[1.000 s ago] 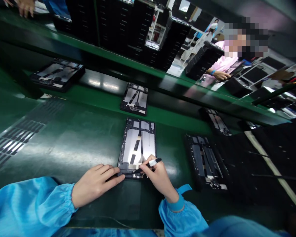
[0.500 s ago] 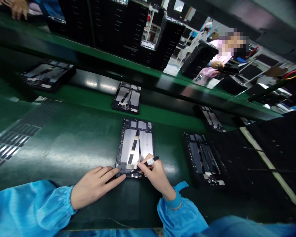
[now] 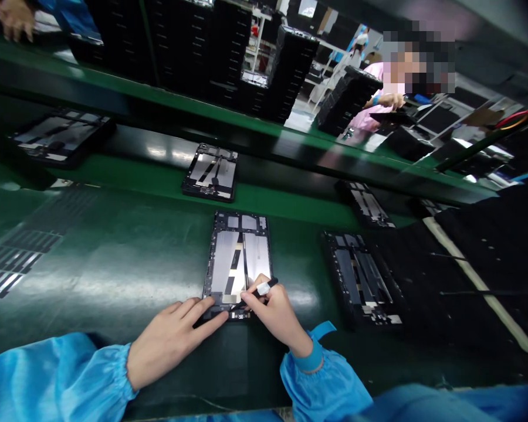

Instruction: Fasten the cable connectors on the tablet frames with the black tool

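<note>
An opened tablet (image 3: 223, 252) lies on the green bench, its silver inner plates and dark ribbon cables exposed. My left hand (image 3: 173, 339) rests at its lower left corner, fingers spread and tips touching the frame. Pinched between thumb and fingers, my right hand (image 3: 275, 308) holds slim black tweezers (image 3: 269, 286) with a white label. Their tip points down and left to the tablet's lower edge, near small connectors and my left fingertips. Whether the tip touches a part is too small to tell.
Another opened tablet (image 3: 363, 278) sits to the right, beside black padding (image 3: 422, 281). Behind, a strip carries tablets, one in the middle (image 3: 211, 171) and one at left (image 3: 57, 136). Tall black stacks (image 3: 290, 73) stand on the shelf. A person in pink (image 3: 378, 108) is beyond.
The view has shifted slightly. Tablets on the strip behind have slid left relative to the bench. Both hands keep almost the same place; my left fingertips sit slightly closer to the tweezers' tip.
</note>
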Action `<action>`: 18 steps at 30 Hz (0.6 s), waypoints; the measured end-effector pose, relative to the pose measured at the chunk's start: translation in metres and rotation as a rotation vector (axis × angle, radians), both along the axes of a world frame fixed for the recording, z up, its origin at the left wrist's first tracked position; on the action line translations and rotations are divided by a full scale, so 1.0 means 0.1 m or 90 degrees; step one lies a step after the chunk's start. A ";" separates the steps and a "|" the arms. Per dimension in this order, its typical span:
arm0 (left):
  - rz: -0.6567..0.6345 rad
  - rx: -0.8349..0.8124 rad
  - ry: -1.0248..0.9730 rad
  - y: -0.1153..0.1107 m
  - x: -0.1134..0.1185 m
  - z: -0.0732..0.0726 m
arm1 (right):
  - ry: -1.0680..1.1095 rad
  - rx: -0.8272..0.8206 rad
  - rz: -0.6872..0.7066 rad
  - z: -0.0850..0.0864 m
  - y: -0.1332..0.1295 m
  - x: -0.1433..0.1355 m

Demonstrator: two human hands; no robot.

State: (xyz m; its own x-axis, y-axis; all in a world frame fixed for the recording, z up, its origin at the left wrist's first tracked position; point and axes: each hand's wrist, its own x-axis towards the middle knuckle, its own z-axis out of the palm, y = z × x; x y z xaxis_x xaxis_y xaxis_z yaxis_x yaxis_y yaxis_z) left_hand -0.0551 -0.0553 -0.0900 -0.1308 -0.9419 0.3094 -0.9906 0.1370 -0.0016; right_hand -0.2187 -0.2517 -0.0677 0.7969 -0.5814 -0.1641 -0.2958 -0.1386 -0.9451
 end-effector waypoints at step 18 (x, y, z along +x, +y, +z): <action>-0.098 0.076 0.061 -0.91 0.33 0.07 | -0.308 0.082 -0.427 -0.24 -0.04 -0.04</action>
State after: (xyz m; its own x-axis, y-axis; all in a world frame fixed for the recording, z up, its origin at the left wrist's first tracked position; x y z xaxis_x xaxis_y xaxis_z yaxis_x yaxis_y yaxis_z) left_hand -0.0220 -0.1461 -0.0828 -0.2520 -0.9437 0.2141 -0.9526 0.2809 0.1168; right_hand -0.2224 -0.2552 -0.0917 0.2885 -0.9574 0.0099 0.1657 0.0397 -0.9854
